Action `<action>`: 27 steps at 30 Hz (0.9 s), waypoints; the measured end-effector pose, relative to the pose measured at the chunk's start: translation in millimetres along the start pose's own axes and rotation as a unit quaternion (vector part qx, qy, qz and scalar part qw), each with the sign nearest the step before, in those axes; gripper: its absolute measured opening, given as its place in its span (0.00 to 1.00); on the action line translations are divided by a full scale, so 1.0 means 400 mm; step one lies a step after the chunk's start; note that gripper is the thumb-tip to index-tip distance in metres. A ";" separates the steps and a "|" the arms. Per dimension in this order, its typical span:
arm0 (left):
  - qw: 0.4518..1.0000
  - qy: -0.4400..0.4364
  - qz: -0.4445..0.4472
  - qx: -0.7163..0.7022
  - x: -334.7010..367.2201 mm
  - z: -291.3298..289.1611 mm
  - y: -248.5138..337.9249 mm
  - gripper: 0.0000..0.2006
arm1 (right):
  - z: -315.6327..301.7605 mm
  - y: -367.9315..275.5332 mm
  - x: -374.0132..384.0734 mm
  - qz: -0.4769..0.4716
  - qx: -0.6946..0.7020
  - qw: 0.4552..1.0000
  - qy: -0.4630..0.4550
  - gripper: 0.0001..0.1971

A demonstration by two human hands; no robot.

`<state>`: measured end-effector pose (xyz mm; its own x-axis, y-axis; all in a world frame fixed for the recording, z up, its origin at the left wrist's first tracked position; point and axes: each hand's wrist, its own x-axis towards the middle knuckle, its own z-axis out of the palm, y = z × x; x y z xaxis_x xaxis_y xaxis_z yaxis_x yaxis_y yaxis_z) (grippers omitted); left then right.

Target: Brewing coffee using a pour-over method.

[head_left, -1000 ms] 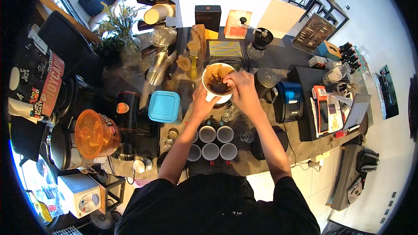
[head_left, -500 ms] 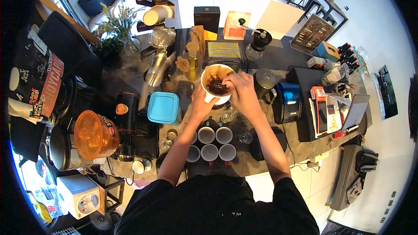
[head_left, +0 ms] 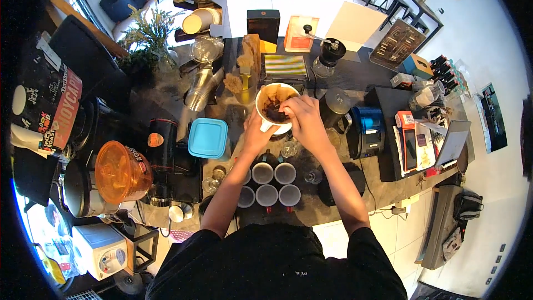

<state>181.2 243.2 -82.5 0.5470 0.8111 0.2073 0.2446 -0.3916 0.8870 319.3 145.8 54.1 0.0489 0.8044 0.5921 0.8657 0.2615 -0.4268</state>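
Note:
A white pour-over dripper (head_left: 267, 126) with a side handle is in front of me, over the counter. Lining it is a brown paper coffee filter (head_left: 270, 94) with wet, dark coffee grounds (head_left: 272, 113) inside. My left hand (head_left: 256, 132) grips the dripper on its near left side, by the handle. The fingers of my right hand (head_left: 305, 120) are pinched together at the right edge of the filter, just over the grounds. Their tips are partly hidden, but they appear closed on the paper. What supports the dripper is mostly out of sight below it.
Several white-lined mugs (head_left: 266, 195) stand close under my forearms, with a small glass (head_left: 313, 176) to their right. A blue-lidded container (head_left: 208, 137) lies to the left. Right of the dripper are a dark jug (head_left: 337, 101) and a blue machine (head_left: 367, 130); a hand grinder (head_left: 333, 51) stands behind.
My right hand has shifted slightly left, its pinched fingers now further over the filter. The left hand keeps its hold, and the dripper has barely moved.

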 end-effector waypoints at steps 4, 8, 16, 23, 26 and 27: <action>1.000 0.007 0.001 -0.006 0.000 0.003 -0.016 0.40 | -0.014 -0.015 0.011 0.010 0.010 1.000 -0.005 0.03; 1.000 0.007 -0.001 -0.018 0.003 0.001 -0.013 0.40 | -0.017 -0.021 0.014 0.004 0.018 1.000 0.003 0.03; 1.000 -0.008 -0.019 -0.003 0.002 -0.006 0.030 0.41 | -0.008 0.009 -0.002 0.009 0.004 1.000 0.006 0.02; 1.000 -0.006 -0.004 -0.026 0.004 -0.003 -0.008 0.41 | -0.012 0.010 0.003 0.006 -0.012 0.999 0.030 0.03; 1.000 0.001 -0.009 -0.014 0.005 0.001 -0.019 0.41 | 0.000 0.012 -0.004 -0.004 -0.009 1.000 0.023 0.03; 1.000 -0.010 -0.018 -0.017 0.005 0.001 -0.014 0.42 | 0.000 0.012 -0.006 -0.003 -0.010 1.000 0.023 0.03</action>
<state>181.4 246.8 -87.2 0.5538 0.8157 0.1674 0.2373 -0.3473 0.9072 323.4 145.1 50.4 0.0668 0.7770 0.6259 0.8758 0.2549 -0.4098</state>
